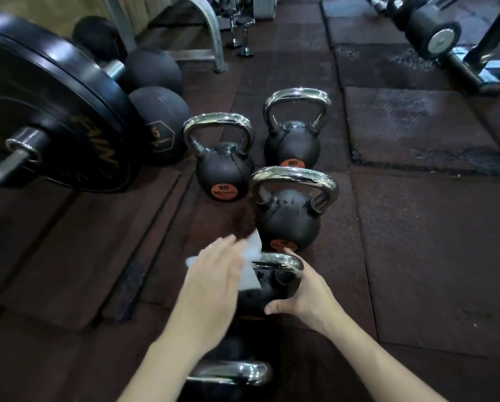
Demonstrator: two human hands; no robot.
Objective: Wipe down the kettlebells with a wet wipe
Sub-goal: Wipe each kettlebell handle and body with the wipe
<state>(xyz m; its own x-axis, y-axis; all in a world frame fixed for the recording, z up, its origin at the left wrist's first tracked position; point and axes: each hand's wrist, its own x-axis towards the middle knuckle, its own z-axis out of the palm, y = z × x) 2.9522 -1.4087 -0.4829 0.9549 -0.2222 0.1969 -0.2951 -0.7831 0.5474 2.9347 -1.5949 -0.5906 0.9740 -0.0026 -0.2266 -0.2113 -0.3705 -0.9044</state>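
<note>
Several black kettlebells with chrome handles stand on the dark rubber floor. My right hand (304, 294) grips the right side of the near kettlebell (272, 288) just under its handle. My left hand (214, 288) presses a white wet wipe (250, 265) against that kettlebell's left side; the hand is blurred. Beyond it stands a larger kettlebell (289, 219), then a left one (222, 169) and a far right one (292, 140), both with orange labels. Another chrome handle (234, 372) shows at the bottom between my forearms.
A barbell with big black plates (48, 111) lies on the left. Black medicine balls (159, 126) sit behind it beside a metal rack leg (217, 33). A dumbbell rack (443, 33) stands at the far right. Bare rubber floor tiles (431, 227) stretch to the right.
</note>
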